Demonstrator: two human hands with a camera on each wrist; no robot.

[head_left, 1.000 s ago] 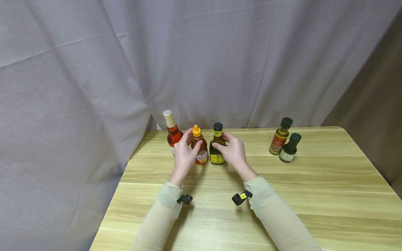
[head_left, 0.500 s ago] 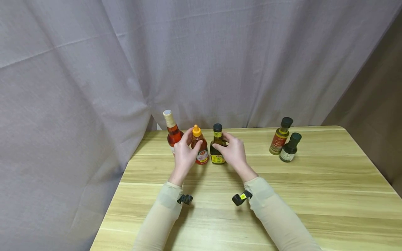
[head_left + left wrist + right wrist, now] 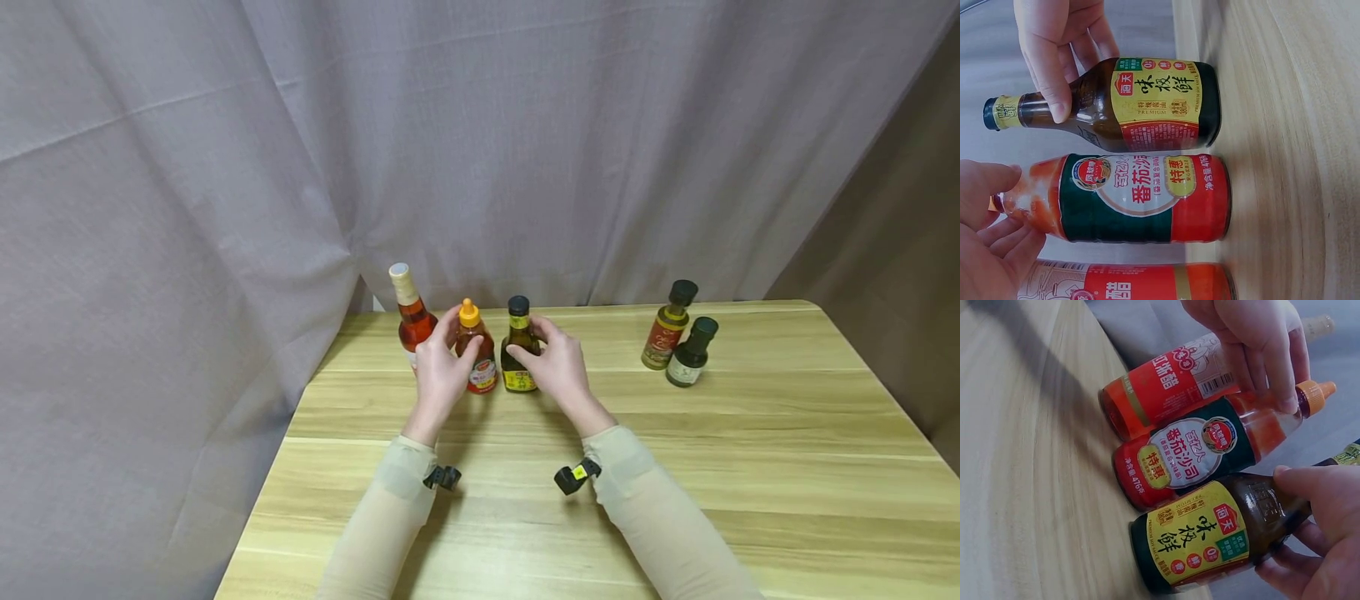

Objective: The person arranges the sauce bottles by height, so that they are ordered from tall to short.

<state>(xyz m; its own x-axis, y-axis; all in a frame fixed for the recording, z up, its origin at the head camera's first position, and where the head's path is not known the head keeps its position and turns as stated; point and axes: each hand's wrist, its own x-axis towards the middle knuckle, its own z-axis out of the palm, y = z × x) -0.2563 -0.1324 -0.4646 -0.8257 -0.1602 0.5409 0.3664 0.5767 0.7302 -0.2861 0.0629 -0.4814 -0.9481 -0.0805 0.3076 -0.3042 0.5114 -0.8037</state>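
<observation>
My left hand (image 3: 442, 362) is on the ketchup bottle (image 3: 482, 375), my right hand (image 3: 561, 362) on the soy sauce bottle (image 3: 519, 380).
I grip the ketchup bottle round its upper part and hold the soy sauce bottle at its shoulder, just to the right; both stand upright towards the far edge of the counter (image 3: 502, 533). The vinegar bottle (image 3: 415, 325) stands just left of the ketchup bottle, partly hidden by my left hand; well apart, on the right, are a red-labelled bottle (image 3: 664, 337) and a small dark bottle (image 3: 687, 363), with a grey curtain (image 3: 480, 150) beyond.
</observation>
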